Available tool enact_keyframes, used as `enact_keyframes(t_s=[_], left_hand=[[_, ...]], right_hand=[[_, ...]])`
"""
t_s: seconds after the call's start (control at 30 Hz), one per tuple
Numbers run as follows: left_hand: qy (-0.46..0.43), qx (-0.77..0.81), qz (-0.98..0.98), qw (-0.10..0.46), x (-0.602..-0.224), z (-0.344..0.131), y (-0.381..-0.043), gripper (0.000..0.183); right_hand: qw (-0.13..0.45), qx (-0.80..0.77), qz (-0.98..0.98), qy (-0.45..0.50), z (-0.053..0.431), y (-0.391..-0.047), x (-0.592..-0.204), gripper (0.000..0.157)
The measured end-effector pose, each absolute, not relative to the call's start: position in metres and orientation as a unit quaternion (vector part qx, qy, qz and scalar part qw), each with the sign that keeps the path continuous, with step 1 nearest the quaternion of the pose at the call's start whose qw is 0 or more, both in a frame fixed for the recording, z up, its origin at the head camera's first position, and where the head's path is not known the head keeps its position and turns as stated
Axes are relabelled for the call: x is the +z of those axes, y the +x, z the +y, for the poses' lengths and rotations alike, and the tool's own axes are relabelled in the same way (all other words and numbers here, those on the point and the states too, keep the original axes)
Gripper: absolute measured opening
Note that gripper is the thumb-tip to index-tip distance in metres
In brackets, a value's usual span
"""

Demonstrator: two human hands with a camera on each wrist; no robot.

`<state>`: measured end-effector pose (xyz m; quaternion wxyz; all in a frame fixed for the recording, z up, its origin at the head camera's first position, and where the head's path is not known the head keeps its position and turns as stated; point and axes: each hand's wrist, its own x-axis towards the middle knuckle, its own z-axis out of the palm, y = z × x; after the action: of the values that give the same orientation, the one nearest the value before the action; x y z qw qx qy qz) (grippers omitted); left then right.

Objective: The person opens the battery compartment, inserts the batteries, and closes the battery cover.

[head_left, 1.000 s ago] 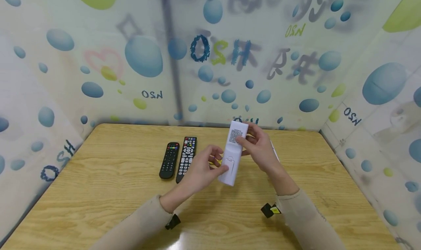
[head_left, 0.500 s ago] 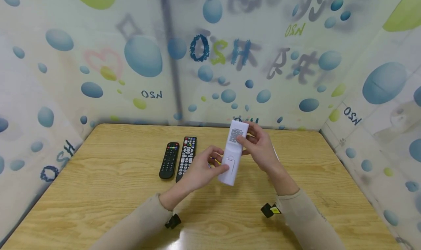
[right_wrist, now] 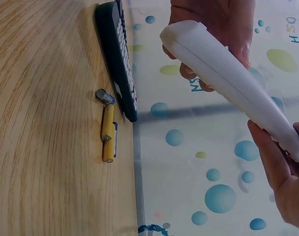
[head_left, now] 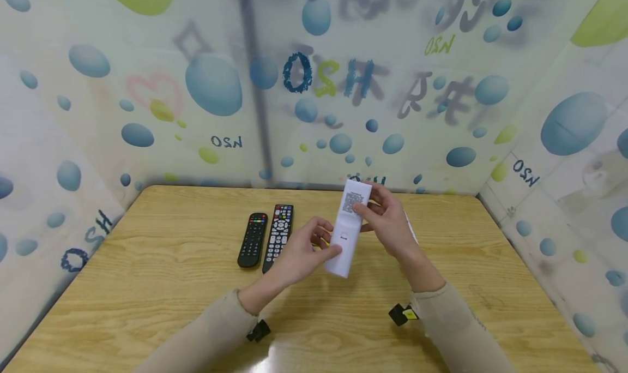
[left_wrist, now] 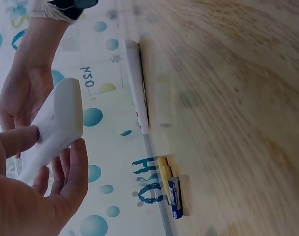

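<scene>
Watching from beside the table [head_left: 196, 307]: both hands hold one white remote [head_left: 348, 223] in the air above the wood, in front of the person and apart from the surface. Left hand [head_left: 303, 253] reaches in from the near left, its thumb pressing the remote's back close to the nearer end; the other fingers curl behind the left edge, so the grip is a pinch. Right hand [head_left: 389, 223] comes from the near right, thumb on the edge of the printed label [head_left: 352, 203], fingers bent behind the body; also pinching.

Remote orientation: back faces the person's head. Long axis runs away from the person, leaning a little rightward at the far end. Labelled end points away and, by the right wrist view, sits higher than the end at the left hand.

On the table: two black remotes, shorter [head_left: 253, 239] and longer [head_left: 279, 232], side by side left of the hands; some batteries [right_wrist: 108, 123], yellow ones among them; another white remote [left_wrist: 136, 81], partly hidden behind the right hand from the head view.
</scene>
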<state>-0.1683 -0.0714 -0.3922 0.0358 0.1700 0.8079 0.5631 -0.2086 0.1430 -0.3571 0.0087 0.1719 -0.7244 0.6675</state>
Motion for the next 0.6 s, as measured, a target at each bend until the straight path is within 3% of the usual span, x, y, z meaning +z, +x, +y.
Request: enact_keyframes(t_s=[0.33, 0.6], left_hand=[[0.188, 0.552, 0.812, -0.010, -0.3960, -0.0682, -0.1668, 0.032], [0.197, 0.521, 0.830, -0.019, -0.3936, -0.0662, -0.1645, 0.053]], right_hand=[[0.023, 0.676, -0.720, 0.157, 0.1442, -0.2088, -0.3571, 0.047], [0.043, 0.688, -0.711, 0.138, 0.1419, -0.2094, -0.3577, 0.045]])
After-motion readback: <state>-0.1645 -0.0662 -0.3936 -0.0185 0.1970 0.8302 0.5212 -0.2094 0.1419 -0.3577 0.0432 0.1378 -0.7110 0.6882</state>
